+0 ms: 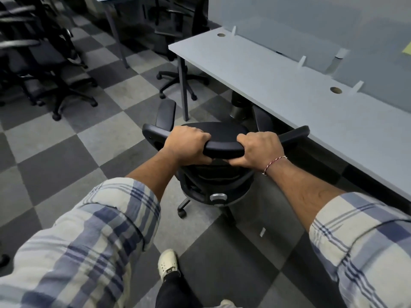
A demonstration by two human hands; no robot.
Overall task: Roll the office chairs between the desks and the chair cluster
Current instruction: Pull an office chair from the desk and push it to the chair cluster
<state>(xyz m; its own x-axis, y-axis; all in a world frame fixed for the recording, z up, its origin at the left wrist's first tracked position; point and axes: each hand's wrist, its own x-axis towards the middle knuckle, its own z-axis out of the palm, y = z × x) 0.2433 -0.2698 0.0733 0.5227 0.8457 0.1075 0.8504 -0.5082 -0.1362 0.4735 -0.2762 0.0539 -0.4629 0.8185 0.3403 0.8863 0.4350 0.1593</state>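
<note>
Chair: the black office chair (213, 138) stands on the checkered floor (66, 152), just beside the long grey counter (278, 85). We look down on its back from behind.
Left hand: the left hand (188, 144) is curled tight around the top bar of the chair back (222, 150).
Right hand: the right hand (259, 150) is closed around the same bar, just beside the left one. A red and white string (274, 163) is tied on that wrist.
Right end of the bar: it looks very near the counter edge, maybe touching. I cannot tell which.
Chair cluster: a bunch of black chairs (40, 63) sits far off at the top left, well apart from this chair.
Other chair: one more chair (175, 41) is tucked by the far end of the counter.
Foot: a white shoe (169, 263) is on the floor behind the chair.
How it handles: the chair looks heavy and stiff, but it has little wheels (181, 213), so it should roll and not need lifting. It may spin on its post.
Where to hold: the top bar is a good spot, with two hands apart to steer.
Watch out: the armrest (165, 113) and the bar could bump the counter leg (184, 90).
</note>
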